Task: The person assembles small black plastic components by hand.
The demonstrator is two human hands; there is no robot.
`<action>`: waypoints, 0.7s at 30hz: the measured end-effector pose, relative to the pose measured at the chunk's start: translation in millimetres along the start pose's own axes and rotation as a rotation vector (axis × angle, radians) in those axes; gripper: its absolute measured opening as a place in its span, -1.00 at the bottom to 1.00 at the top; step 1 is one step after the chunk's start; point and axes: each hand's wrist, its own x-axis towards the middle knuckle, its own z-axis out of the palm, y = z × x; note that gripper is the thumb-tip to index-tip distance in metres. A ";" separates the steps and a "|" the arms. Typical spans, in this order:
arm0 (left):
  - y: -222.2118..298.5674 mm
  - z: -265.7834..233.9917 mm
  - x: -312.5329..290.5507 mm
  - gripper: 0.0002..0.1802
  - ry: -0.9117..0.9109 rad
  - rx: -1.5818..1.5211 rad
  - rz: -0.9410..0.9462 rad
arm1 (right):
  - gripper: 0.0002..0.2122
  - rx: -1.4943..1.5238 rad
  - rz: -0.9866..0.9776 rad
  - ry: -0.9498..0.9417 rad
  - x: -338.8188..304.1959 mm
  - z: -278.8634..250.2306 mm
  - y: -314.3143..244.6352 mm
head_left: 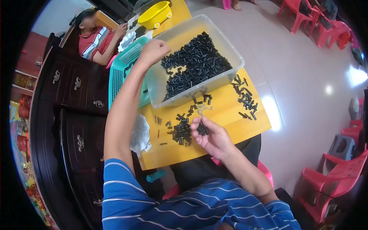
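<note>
My left hand (154, 52) is raised over the near left wall of a clear plastic bin (236, 68), beside a green mesh basket (114, 82). Its fingers are curled closed, and whatever they may hold is hidden. Small black plastic pieces (199, 57) fill much of the bin. Just in front of the bin, palm up, my right hand (214, 138) cups several black plastic pieces (202, 129). Left of that hand lies a loose pile of black pieces (181, 132) on the yellow table (224, 128). Thin pale slivers (202, 108) lie above its fingertips.
More black pieces (245, 97) are scattered at the table's right side. A white scalloped dish (141, 134) sits at the left edge. Beyond stand a yellow tub (154, 14) and a seated person (96, 40). Dark drawers (78, 82) line the left; red chairs (337, 172) the right.
</note>
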 end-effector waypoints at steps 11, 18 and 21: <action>-30.0 -32.6 -224.1 -0.87 0.250 -0.866 0.035 | -0.70 -0.068 -0.137 -0.047 68.7 157.5 -49.8; -45.5 -16.5 -288.9 -0.94 0.177 -0.967 -0.041 | -0.55 -0.394 -0.470 0.399 196.5 197.2 -95.7; -49.2 -10.5 -305.5 -0.97 0.164 -0.949 -0.020 | -0.26 -0.509 -0.577 0.231 194.8 196.2 -101.4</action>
